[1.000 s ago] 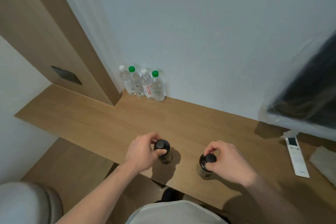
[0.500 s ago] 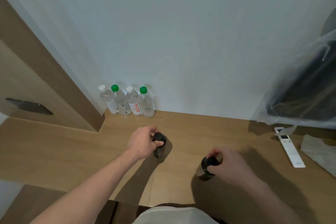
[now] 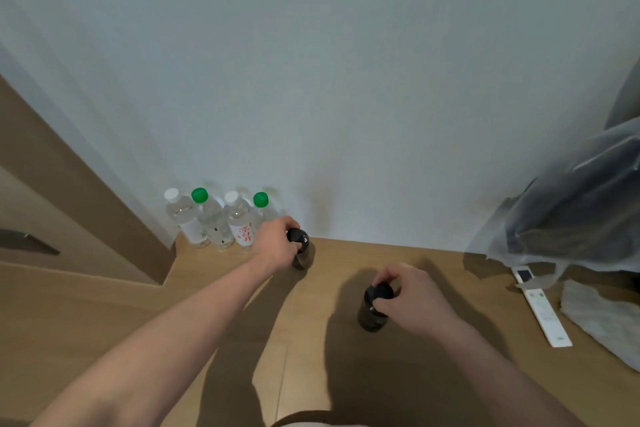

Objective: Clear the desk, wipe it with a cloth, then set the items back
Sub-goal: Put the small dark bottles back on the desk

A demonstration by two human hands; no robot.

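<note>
My left hand grips the black cap of a dark bottle near the back of the wooden desk, just right of several clear water bottles with white and green caps. My right hand holds the cap of a second dark bottle, which stands on the desk closer to me and to the right. A crumpled white cloth lies at the desk's right edge.
A white remote control lies on the desk left of the cloth. A clear plastic bag with dark contents sits at the back right. A wooden panel rises at the left. The white wall bounds the desk's far side.
My left hand has carried its dark bottle back toward the wall, next to the water bottles. My right hand has kept its bottle at about the same place on the desk.
</note>
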